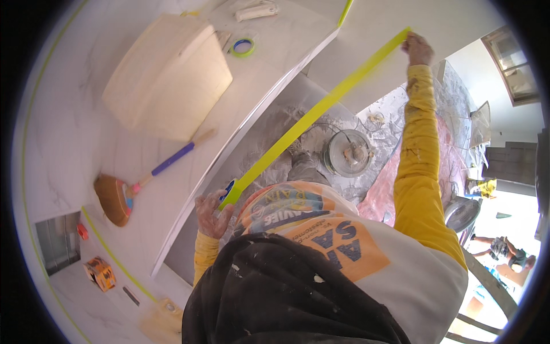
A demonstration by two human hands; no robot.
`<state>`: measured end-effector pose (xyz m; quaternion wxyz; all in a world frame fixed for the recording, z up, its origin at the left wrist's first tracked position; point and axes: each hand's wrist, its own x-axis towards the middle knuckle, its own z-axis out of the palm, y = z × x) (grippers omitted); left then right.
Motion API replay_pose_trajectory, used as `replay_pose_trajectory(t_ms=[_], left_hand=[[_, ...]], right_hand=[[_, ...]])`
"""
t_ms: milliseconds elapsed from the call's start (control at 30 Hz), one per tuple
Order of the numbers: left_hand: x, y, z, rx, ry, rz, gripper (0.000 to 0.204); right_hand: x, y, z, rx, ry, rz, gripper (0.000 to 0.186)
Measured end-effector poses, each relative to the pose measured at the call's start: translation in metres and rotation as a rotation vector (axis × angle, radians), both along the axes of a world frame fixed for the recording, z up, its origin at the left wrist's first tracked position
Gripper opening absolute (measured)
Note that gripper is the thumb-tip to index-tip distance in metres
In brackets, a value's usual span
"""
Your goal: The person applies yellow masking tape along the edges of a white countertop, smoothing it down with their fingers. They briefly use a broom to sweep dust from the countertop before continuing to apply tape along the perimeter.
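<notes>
A long strip of bright yellow-green masking tape (pixel 321 110) is stretched taut between my two hands, running slantwise in front of my body. My left hand (pixel 212 217), beside the edge of the white counter, grips the tape roll (pixel 228 191), whose blue core shows. Up at the far right, the fingers of my right hand (pixel 419 49) pinch the strip's free end close to a pale flat panel (pixel 401 14). The sleeves on both arms are yellow.
On the marble-patterned counter (pixel 69 132) lie a cream box (pixel 166 80), a blue-handled brush (pixel 172 160), a second tape roll (pixel 243 54) and a small orange box (pixel 100 273). A round bucket (pixel 347 153) stands on the dusty floor. Another person (pixel 504 250) is at far right.
</notes>
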<state>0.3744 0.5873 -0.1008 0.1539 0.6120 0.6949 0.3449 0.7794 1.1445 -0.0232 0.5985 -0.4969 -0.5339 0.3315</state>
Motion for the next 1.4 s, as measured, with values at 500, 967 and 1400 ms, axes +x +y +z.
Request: replay_pose_trajectory(t_ms=[500,967,1400], left_hand=[[0.032,0.261,0.021,-0.365,0.191,0.168,0.029],[0.035,0.376,0.005,-0.568,0.105,0.204,0.029],[0.038,0.371,-0.001,-0.634,0.085,0.235,0.028]], right_hand=[[-0.095,0.301,-0.272,-0.778,-0.049,0.215,0.019],[-0.104,0.375,-0.339,-0.795,0.109,0.072,0.019],[-0.103,0.368,-0.329,-0.76,0.196,0.093,0.021]])
